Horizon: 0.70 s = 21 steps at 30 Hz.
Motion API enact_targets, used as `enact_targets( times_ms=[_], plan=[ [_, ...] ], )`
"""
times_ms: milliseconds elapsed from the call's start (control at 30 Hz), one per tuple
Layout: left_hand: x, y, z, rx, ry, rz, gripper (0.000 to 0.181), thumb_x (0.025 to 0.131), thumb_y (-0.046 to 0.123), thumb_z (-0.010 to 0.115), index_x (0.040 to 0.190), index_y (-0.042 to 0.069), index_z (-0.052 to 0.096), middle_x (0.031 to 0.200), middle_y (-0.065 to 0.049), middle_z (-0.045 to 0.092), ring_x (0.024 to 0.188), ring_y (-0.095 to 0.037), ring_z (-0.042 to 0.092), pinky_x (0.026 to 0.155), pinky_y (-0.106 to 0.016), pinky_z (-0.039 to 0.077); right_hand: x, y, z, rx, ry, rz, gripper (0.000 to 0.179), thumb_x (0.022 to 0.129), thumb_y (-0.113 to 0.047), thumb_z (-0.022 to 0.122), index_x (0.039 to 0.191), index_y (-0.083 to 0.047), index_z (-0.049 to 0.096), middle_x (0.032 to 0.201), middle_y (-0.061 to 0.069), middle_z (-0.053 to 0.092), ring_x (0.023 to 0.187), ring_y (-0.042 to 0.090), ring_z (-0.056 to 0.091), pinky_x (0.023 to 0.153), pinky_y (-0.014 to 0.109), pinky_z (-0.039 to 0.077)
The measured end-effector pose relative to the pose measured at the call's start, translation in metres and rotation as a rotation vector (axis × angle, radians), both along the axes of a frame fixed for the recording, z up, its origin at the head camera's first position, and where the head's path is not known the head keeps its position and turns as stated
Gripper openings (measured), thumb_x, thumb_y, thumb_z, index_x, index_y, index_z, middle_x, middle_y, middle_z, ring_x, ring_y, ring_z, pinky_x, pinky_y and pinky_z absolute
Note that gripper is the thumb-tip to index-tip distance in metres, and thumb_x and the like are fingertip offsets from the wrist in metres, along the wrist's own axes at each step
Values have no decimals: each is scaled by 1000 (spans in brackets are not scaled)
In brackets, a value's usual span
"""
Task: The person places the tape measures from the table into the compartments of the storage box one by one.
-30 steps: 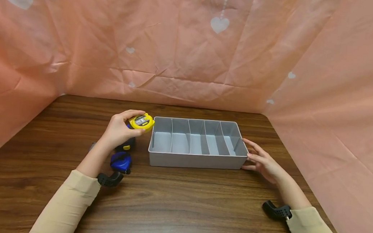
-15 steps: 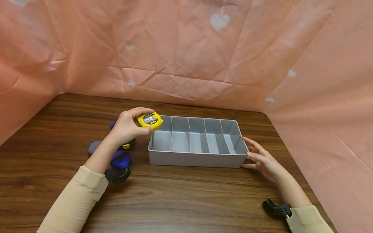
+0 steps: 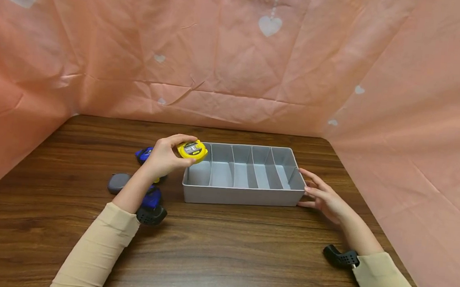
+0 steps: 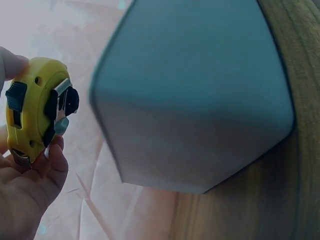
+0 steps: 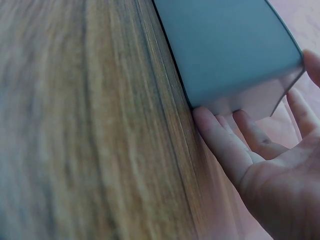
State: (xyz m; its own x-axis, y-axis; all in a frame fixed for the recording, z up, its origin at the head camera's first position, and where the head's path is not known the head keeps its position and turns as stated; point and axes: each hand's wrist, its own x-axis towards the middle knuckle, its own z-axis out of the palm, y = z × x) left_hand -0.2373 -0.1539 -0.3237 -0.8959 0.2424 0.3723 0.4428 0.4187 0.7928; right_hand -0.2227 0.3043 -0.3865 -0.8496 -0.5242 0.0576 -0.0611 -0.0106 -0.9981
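A yellow tape measure (image 3: pixel 193 151) with a dark label is pinched between the thumb and fingers of my left hand (image 3: pixel 166 157). It hangs over the leftmost compartment of a grey divided box (image 3: pixel 243 197), above the rim. In the left wrist view, the tape measure (image 4: pixel 37 107) shows a metal belt clip on one face and is apart from the box wall (image 4: pixel 185 120). My right hand (image 3: pixel 327 200) rests its fingertips against the box's right end. In the right wrist view, spread fingers (image 5: pixel 220 140) touch the end wall, low and near the rim.
Left of the box lie a blue tape measure (image 3: pixel 144 154), another blue one (image 3: pixel 152 198) partly behind my left wrist, and a grey rounded case (image 3: pixel 118 183). A dark item with yellow is mostly hidden by my forearm. Pink curtains surround the wooden table (image 3: pixel 222 249).
My left hand has carried the yellow tape measure rightward, from beside the box's left end to above the leftmost compartment. The right hand and the box stay in place.
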Motion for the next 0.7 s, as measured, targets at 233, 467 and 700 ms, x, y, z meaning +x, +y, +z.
enact_targets(
  times_ms=[233,467,700],
  plan=[
    [-4,-1,-11,-37,14,-42,54,71,9,83,122,6,65,119,-7,62,92,-20,59,71,-23,50,0,-1,-1,0,-3,1,53,102,-8,40,152,-19,26,134,26,30,111,21,55,85,44,49],
    [-5,-2,-15,-83,30,-53,56,68,9,83,121,7,65,121,-7,61,97,-22,60,76,-33,52,0,-2,0,7,4,0,53,103,-9,40,153,-20,26,133,24,33,110,20,55,85,42,50],
    [-4,-2,-18,-147,30,-75,58,68,12,82,123,6,64,127,-13,57,123,-30,48,89,-40,48,0,-2,0,5,6,7,53,103,-10,40,153,-19,25,132,22,35,111,19,55,86,41,50]
  ],
)
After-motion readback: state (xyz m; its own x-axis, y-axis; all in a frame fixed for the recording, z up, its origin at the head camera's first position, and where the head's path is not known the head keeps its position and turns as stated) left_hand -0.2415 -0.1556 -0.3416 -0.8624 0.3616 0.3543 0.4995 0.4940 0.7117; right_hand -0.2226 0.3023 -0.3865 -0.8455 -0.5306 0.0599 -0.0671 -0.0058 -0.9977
